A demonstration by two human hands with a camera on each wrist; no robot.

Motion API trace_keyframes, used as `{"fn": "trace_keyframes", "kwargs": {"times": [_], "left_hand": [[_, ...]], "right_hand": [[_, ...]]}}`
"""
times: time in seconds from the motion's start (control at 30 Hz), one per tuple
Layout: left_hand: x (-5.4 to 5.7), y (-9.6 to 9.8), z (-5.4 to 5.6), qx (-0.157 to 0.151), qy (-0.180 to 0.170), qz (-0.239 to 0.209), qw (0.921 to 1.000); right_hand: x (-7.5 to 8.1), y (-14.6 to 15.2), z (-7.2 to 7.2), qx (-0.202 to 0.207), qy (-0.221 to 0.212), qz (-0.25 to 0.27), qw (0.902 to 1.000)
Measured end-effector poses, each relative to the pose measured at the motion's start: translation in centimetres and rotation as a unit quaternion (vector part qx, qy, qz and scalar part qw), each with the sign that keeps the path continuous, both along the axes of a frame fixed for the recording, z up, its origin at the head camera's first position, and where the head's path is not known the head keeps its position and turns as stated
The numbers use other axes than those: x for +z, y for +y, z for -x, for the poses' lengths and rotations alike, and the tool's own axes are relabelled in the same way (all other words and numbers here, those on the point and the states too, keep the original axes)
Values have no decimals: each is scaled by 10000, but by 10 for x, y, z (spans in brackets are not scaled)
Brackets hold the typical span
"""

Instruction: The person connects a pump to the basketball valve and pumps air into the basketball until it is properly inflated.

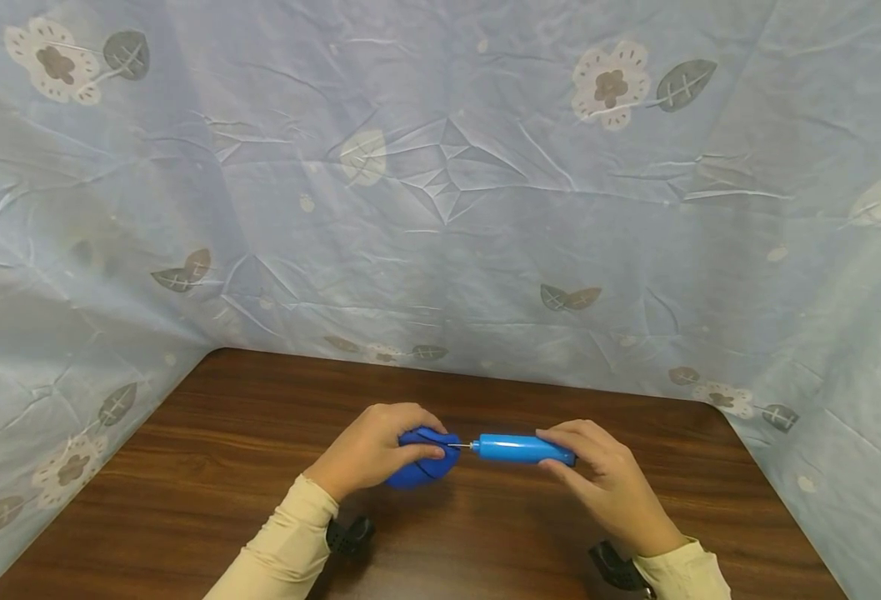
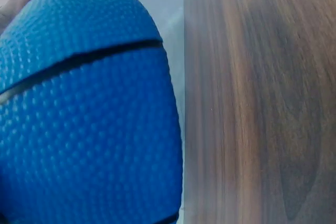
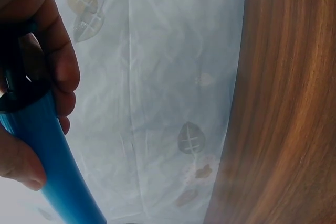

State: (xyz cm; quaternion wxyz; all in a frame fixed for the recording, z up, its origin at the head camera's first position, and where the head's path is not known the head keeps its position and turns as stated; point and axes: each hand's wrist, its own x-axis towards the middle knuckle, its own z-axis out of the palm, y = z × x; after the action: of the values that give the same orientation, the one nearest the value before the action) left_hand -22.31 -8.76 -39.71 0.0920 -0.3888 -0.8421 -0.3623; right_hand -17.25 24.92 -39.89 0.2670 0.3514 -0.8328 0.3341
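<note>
A small blue basketball [image 1: 421, 467] with black seams is gripped in my left hand [image 1: 380, 450], thumb and fingers on its upper side. Its pebbled skin [image 2: 94, 124] fills much of the left wrist view. The hand pump [image 1: 515, 448] is a light-blue tube held level by my right hand [image 1: 605, 475], fingers and thumb around its rear end. From the front of the pump a thin metal needle [image 1: 466, 446] reaches to the ball; how deep it sits is hidden. A black handle [image 3: 14, 66] at the pump's rear shows in the right wrist view, close to my fingers.
Both hands are above a brown wood-grain table [image 1: 245, 433]. A pale floral cloth [image 1: 440, 250] hangs behind the table and along its sides. Black wrist mounts [image 1: 350, 535] sit under each wrist.
</note>
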Motion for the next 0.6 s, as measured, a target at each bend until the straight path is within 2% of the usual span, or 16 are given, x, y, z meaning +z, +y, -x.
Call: {"fn": "trace_keyframes", "kwargs": {"times": [0.2, 0.37, 0.6], "left_hand": [[2, 1, -1, -111, 473, 181, 9987], [3, 2, -1, -199, 820, 337, 9959], [6, 6, -3, -184, 1125, 499, 9922]], "right_hand": [[0, -3, -2, 46, -123, -36, 9999], [0, -4, -1, 18, 22, -136, 9999], [-2, -7, -1, -71, 103, -215, 9997]]}}
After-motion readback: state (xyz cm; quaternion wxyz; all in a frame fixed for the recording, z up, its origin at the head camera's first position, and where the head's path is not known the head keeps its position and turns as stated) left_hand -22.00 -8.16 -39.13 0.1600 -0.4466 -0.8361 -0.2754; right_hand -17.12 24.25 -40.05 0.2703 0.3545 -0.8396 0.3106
